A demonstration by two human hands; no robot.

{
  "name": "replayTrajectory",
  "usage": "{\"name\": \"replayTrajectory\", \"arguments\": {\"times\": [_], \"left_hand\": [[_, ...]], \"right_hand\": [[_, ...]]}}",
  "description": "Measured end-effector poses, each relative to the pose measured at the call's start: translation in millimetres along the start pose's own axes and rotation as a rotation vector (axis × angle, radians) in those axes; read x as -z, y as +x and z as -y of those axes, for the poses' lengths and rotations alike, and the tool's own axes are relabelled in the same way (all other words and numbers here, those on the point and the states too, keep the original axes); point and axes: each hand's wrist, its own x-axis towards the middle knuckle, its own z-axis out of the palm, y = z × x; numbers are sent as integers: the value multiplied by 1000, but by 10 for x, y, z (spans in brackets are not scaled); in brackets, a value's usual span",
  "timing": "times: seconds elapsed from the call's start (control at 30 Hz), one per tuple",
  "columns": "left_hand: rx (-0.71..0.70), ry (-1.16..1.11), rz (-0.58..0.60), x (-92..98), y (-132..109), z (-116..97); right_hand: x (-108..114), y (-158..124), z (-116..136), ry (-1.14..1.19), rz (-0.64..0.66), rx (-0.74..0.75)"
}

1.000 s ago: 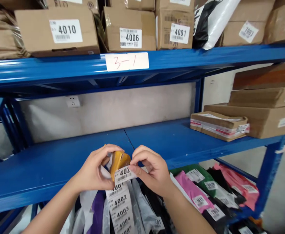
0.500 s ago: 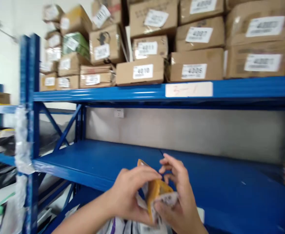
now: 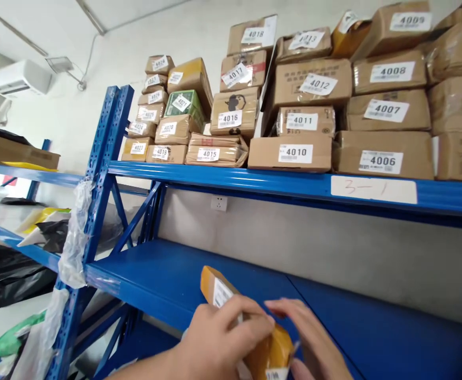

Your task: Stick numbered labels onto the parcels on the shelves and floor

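Blue metal shelf (image 3: 163, 266) behind; left hand (image 3: 229, 335) grasps long orange-yellow parcel (image 3: 269, 351), axis slanting up-left; right hand (image 3: 316, 338) beside lower end, grip unclear.

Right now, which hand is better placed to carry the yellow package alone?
Probably the left hand: it is wrapped over the yellow package and grips it. The right hand is only alongside, partly open; whether it touches is unclear.
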Motion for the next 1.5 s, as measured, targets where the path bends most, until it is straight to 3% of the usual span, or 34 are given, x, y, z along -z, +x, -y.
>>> {"name": "replayTrajectory", "arguments": {"times": [0.1,0.23,0.3,0.4,0.5,0.6,0.7,0.87,0.93,0.97,1.07,1.17,1.3,1.5], "left_hand": [[-3,132,-125,145,25,122],[-92,266,-329,391,108,263],[-130,298,-380,543,115,368],[-221,239,-402,758,83,583],[-267,112,-379,934,75,809],[-327,48,-356,1098,150,980],[-387,83,-362,1259,266,1076],[-180,9,-548,1406,215,1092],[-177,-3,-556,1400,62,1067],[-199,6,-543,1385,-27,1051],[-278,42,-482,1312,-276,1004],[-308,54,-471,1224,-421,978],[-288,70,-489,1140,-509,998],[-228,100,-379,1109,-641,1044]], "right_hand": [[-281,189,187,-189,-135,68],[-705,523,353,-223,-299,153],[-836,669,395,-239,-240,184],[-931,838,455,-312,-46,190],[-978,985,538,-329,111,198],[-1023,1155,646,-361,177,173],[-1050,1405,760,-381,11,243],[-975,2198,826,-427,-591,562],[-935,2621,746,-457,-615,664],[-924,2834,679,-497,-590,657],[-942,3400,410,-678,-476,449],[-1023,3800,186,-820,-373,294],[-1132,4091,155,-926,-333,201],[-1110,4277,157,-1041,-194,60]]}}
